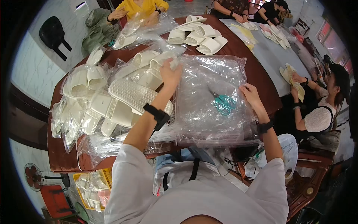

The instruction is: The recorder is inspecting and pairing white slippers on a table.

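On the left of the table lies a heap of cream slippers (130,93), one of them showing its ribbed sole. At the heap's far right side, my left hand (171,72) is closed over the toe end of a slipper (159,60). A flat stack of clear plastic bags (201,123) lies in front of me on the right. Teal-handled scissors (225,104) show at the stack, their blades partly obscured by film glare. My right hand (252,97) is at the stack's right edge, its fingers bent together on the film of the top bag.
Bagged slippers (72,115) sit at the table's (61,161) left edge. More loose slippers (203,35) lie at the far side. A person in yellow (140,11) handles film across the table. Other people work at a grey table (268,52). A yellow crate (80,194) stands below left.
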{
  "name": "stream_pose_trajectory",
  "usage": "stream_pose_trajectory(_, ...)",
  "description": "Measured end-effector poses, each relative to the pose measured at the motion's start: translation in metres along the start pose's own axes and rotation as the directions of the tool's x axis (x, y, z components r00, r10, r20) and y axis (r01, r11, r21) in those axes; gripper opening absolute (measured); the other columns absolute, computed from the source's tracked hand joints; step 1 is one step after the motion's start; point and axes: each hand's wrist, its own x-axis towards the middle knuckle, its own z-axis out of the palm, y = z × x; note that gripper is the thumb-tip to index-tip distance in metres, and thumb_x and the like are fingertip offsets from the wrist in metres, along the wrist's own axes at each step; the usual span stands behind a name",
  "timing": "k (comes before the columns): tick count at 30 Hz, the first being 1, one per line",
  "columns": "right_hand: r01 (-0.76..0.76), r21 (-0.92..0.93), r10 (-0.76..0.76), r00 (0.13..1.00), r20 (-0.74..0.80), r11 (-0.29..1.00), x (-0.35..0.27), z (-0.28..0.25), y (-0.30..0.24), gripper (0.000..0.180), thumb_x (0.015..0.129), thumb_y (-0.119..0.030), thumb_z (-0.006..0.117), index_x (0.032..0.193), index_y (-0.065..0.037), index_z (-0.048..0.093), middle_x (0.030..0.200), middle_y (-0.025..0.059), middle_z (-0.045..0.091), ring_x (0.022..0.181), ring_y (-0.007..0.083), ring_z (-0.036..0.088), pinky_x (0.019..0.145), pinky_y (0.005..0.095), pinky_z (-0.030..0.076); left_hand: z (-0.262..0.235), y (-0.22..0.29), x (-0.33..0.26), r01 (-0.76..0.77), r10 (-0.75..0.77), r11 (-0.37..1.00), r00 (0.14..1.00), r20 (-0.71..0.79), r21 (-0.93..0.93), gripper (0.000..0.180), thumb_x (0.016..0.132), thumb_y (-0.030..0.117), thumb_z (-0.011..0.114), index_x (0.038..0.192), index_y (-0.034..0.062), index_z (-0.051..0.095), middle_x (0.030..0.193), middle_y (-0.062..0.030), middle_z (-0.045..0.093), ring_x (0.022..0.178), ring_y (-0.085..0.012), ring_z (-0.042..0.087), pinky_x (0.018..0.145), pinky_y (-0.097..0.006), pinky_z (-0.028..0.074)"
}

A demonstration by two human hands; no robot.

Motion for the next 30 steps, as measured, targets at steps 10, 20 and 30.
stream_pose_trajectory(10, -0.068, -0.232, 0.067, 0.998, -0.009, 0.970, 0.018, -0.002, 0.003, 0.026, 0.089, -0.024, 0.058, 0.087, 0.002, 0.063, 0.070, 0.0043, 0.060, 0.057, 0.0107, 0.052, 0.053, 0.0261, 0.041, -0.018, -0.017, -0.123, -0.684, -0.213, 0.442, 0.548, 0.809, 0.580, 0.087, 0.073, 0.053, 0.065, 0.140, 0.0101, 0.031, 0.140, -0.0244, 0.029, 0.127, -0.0413, 0.027, 0.102, -0.051, 0.026)
stream_pose_trajectory(20, -0.066, -0.039, 0.075, 0.945, 0.317, 0.997, -0.026, 0.013, -0.012, 0.037, 0.086, -0.035, 0.061, 0.107, -0.005, 0.062, 0.097, 0.0082, 0.065, 0.078, 0.0168, 0.065, 0.065, 0.0263, 0.050, -0.025, -0.047, -0.126, -0.654, -0.157, 0.459, 0.607, 0.779, 0.602, 0.092, 0.078, 0.059, 0.058, 0.145, 0.0103, 0.019, 0.147, -0.0242, 0.014, 0.133, -0.0430, 0.015, 0.106, -0.055, 0.016)
stream_pose_trajectory(30, 0.071, -0.682, -0.055, 0.997, 0.046, 0.728, -0.057, 0.022, -0.022, 0.037, 0.073, -0.030, 0.068, 0.096, -0.003, 0.064, 0.096, 0.0159, 0.064, 0.092, 0.0320, 0.061, 0.079, 0.0383, 0.047, -0.018, -0.047, -0.129, -0.651, -0.163, 0.446, 0.616, 0.770, 0.615, 0.093, 0.076, 0.064, 0.056, 0.144, 0.0102, 0.024, 0.146, -0.0250, 0.018, 0.134, -0.0421, 0.015, 0.105, -0.053, 0.017)
